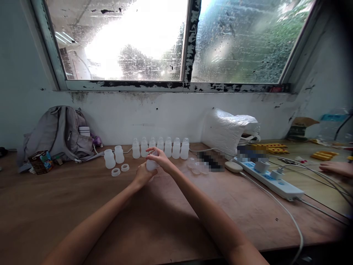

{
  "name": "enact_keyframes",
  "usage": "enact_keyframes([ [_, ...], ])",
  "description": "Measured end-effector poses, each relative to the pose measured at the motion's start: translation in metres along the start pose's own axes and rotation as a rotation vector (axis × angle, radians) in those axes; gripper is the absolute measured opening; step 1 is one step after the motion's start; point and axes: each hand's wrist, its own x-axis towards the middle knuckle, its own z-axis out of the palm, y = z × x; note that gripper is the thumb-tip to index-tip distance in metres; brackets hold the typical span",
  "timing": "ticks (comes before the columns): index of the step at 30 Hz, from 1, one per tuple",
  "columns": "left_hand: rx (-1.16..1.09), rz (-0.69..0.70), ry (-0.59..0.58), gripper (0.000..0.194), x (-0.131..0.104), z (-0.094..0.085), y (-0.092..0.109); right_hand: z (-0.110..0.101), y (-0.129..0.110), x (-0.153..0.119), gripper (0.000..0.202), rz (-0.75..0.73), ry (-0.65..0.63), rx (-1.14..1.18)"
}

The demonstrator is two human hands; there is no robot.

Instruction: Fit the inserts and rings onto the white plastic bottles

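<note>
My left hand (pixel 143 174) is wrapped round the body of a frosted white bottle (pixel 150 165), which leans in front of a row of bottles. On the bottle's upper end, the fingers of my right hand (pixel 159 158) are closed round a clear top. Behind my hands stand several capped bottles (pixel 176 148) in a row by the wall. To the left are two open bottles (pixel 109 159) without tops, with two white rings (pixel 116 172) lying in front of them. Several clear round discs (pixel 196 168) lie on the table to the right.
A grey backpack (pixel 62 134) and a small carton (pixel 41 162) are at the left. On the right are a silver bag (pixel 224 130), a white power strip (pixel 271 180) with cables, yellow parts (pixel 325 155) and another person's hand (pixel 335 167). The brown table (pixel 116 239) has a front edge.
</note>
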Motion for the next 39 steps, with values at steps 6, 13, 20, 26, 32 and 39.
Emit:
enact_keyframes([
  [6,-0.026,0.015,0.084,0.038,0.006,-0.005,-0.016,-0.084,-0.017,0.002,0.037,0.149,0.097,-0.445],
  [13,-0.096,0.011,0.075,0.043,0.003,-0.003,-0.016,-0.163,0.005,-0.017,0.027,0.773,0.523,-1.190],
  [20,-0.208,-0.003,-0.015,0.039,-0.001,0.000,-0.016,-0.149,-0.003,-0.012,0.025,0.525,0.383,-0.876],
  [26,-0.482,-0.095,-0.303,0.031,-0.007,0.002,-0.011,-0.106,-0.045,-0.006,0.036,0.113,0.089,-0.347],
  [32,-0.560,-0.108,-0.377,0.029,-0.015,0.008,-0.007,-0.076,-0.052,-0.004,0.035,0.071,-0.063,-0.226],
  [39,-0.558,-0.128,-0.385,0.031,-0.016,0.010,-0.008,-0.071,-0.044,0.000,0.034,0.138,-0.191,-0.353],
])
